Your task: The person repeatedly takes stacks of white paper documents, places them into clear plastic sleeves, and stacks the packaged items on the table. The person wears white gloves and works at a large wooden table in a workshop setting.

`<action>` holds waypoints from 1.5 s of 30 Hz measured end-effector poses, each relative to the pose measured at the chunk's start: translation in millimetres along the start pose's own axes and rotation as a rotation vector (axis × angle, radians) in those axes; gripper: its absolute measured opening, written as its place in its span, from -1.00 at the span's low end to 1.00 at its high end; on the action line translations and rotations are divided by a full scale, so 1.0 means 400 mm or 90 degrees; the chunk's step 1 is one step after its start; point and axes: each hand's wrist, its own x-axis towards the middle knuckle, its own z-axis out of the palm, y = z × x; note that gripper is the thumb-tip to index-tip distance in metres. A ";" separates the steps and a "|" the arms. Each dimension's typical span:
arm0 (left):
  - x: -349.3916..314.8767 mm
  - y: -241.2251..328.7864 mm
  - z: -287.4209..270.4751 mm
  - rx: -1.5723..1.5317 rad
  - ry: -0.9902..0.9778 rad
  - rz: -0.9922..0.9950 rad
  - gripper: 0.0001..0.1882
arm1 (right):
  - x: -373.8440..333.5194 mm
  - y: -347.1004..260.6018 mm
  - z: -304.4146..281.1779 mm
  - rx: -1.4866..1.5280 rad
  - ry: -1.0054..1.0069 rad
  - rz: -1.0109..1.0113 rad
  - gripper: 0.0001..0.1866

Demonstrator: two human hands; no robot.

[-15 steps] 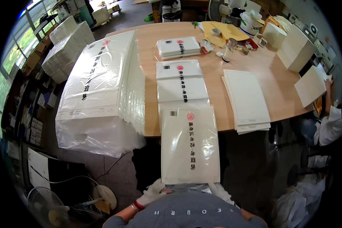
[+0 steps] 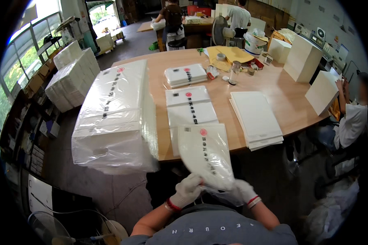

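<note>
In front of me a clear plastic bag [image 2: 204, 143] printed with a red round mark and dark characters holds white paper, and it bends upward at its near end. My left hand [image 2: 188, 190], in a white glove, closes on the near left corner of this bag. At the near right corner my right hand [image 2: 244, 191], also gloved, grips the loose plastic edge. The bag's far part overlaps a flat printed plastic bag [image 2: 191, 107] on the table. To the left rises a tall pile of filled plastic bags [image 2: 110, 102]; to the right lies a stack of white sheets [image 2: 256, 116].
On the wooden table [image 2: 147, 61] are a small stack of folded bags [image 2: 186, 76], a clear jar [image 2: 234, 72], yellow envelopes [image 2: 229, 57] and tall white paper blocks [image 2: 301, 57]. A seated person [image 2: 353, 122] works at the right edge. Two people stand at a far table.
Both hands have moved forward and up from against my body, and the near end of the bag now curls upward between them. My view has tipped up, showing more of the room.
</note>
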 end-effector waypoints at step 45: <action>0.415 -0.487 0.080 0.141 -0.089 -0.336 -0.72 | 0.368 -0.172 0.260 -0.187 0.165 0.122 -0.61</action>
